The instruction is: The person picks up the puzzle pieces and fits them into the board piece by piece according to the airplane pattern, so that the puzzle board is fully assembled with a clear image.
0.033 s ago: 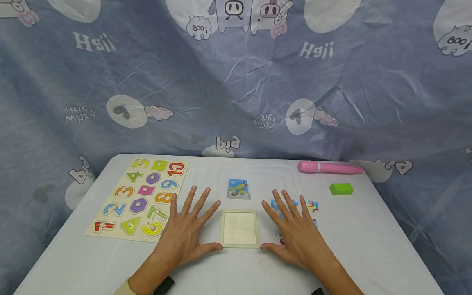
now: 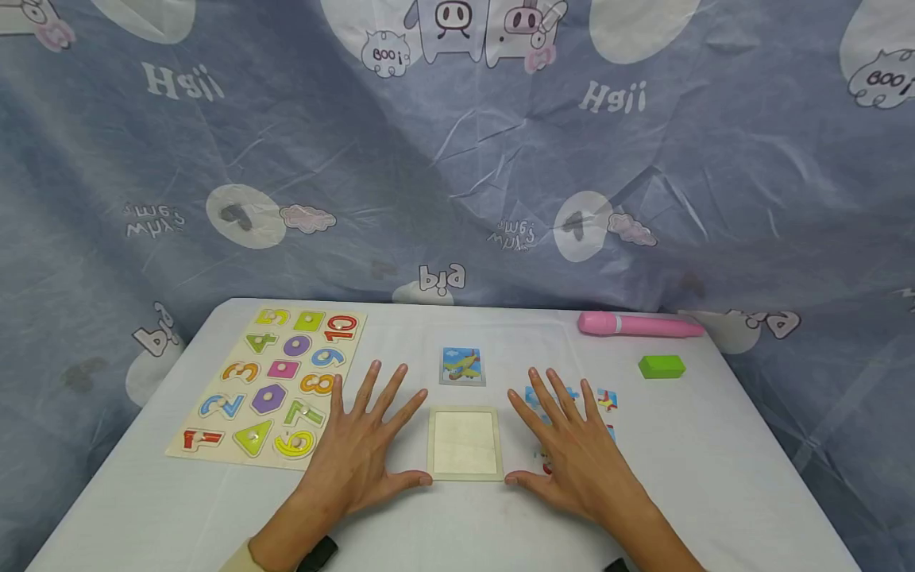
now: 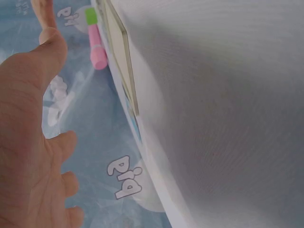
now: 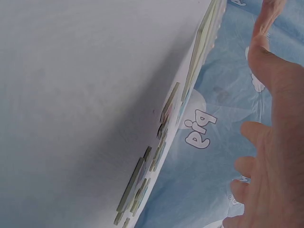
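Observation:
My left hand [image 2: 360, 453] is spread with straight fingers, palm down, to the left of a shallow square wooden puzzle tray [image 2: 465, 445]. On the tray's right, my right hand [image 2: 582, 457] is spread the same way. Both hands hold nothing, and the wrist views show them raised above the table. Each thumb tip appears near a lower corner of the tray. Several small jigsaw pieces [image 2: 608, 399] lie under and beyond the right hand, partly hidden by it; the right wrist view shows these pieces [image 4: 130, 185] edge-on. Behind the tray is an airplane picture card [image 2: 461, 365].
A wooden number-and-shape board [image 2: 236, 393] lies at the left, its right edge partly behind the left hand. A pink pen-shaped tube [image 2: 643, 324] and a green block [image 2: 662, 366] sit at the back right. A printed grey-blue cloth [image 2: 457, 159] hangs behind the white table [image 2: 715, 477].

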The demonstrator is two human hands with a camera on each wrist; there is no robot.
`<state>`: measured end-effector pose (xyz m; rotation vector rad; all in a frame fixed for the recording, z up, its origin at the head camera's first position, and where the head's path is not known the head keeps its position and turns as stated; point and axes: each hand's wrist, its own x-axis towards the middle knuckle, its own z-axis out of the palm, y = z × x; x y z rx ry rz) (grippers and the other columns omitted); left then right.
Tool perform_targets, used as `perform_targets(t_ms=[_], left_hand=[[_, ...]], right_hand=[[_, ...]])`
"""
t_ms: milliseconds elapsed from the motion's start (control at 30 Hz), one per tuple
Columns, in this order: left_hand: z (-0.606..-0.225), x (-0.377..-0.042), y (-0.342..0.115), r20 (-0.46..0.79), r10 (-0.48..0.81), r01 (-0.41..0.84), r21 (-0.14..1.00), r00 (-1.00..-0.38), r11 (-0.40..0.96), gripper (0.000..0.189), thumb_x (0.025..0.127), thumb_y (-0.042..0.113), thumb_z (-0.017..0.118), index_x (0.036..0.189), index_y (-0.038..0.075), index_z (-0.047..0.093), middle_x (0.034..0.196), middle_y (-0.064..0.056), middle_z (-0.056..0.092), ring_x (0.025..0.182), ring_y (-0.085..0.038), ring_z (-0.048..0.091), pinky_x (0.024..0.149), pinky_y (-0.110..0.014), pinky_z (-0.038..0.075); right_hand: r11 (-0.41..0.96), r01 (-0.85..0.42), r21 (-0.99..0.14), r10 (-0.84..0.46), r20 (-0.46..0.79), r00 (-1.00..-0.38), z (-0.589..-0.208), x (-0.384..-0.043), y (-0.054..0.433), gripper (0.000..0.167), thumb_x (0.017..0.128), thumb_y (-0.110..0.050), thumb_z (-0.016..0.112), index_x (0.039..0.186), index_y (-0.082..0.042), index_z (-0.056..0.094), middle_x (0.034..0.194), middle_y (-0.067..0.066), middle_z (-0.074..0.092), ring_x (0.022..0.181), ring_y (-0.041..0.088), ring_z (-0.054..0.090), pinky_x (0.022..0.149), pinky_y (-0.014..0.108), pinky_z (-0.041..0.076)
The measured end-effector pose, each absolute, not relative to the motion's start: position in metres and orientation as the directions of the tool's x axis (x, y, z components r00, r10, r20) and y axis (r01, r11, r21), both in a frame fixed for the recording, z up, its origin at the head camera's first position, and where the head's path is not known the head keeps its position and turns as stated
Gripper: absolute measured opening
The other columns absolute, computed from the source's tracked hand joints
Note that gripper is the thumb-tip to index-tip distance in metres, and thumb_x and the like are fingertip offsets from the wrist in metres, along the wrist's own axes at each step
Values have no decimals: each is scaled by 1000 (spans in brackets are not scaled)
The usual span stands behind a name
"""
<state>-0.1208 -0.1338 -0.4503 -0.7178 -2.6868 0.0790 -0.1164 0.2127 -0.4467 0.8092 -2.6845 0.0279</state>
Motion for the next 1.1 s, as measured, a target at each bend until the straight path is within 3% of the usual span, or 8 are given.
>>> perform_targets(t_ms=[600, 767, 967, 1100], left_hand=[[-450, -121, -135, 318, 493, 477, -134, -810, 869, 112, 75, 99, 57, 166, 34, 44, 178, -8, 27, 162, -44, 24, 116, -82, 25], [-448, -121, -138, 304, 487, 474, -121, -819, 872, 111, 76, 97, 59, 166, 34, 43, 178, -9, 27, 162, -44, 26, 116, -82, 28], [-445, -124, -143, 228, 483, 485, -52, -845, 873, 110, 80, 94, 61, 169, 34, 36, 176, -10, 30, 158, -44, 35, 116, -77, 34], [-446, -125, -146, 174, 486, 495, 8, -856, 869, 111, 80, 92, 64, 170, 33, 36, 173, -11, 38, 152, -46, 44, 113, -74, 41]], right_hand=[[840, -538, 63, -530, 301, -793, -445, -118, 215, 102, 87, -80, 69, 168, -23, 42, 177, 15, 26, 162, 40, 27, 125, 71, 20], [832, -555, 30, -536, 303, -788, -443, -118, 215, 102, 87, -76, 73, 168, -22, 42, 176, 14, 30, 160, 38, 33, 125, 65, 28], [828, -560, -17, -529, 305, -792, -440, -117, 217, 96, 85, -69, 81, 163, -25, 49, 156, 10, 58, 137, 33, 60, 110, 55, 49], [830, -557, -25, -528, 286, -800, -442, -115, 219, 83, 83, -62, 86, 153, -24, 61, 136, 1, 67, 120, 25, 67, 97, 48, 56]])
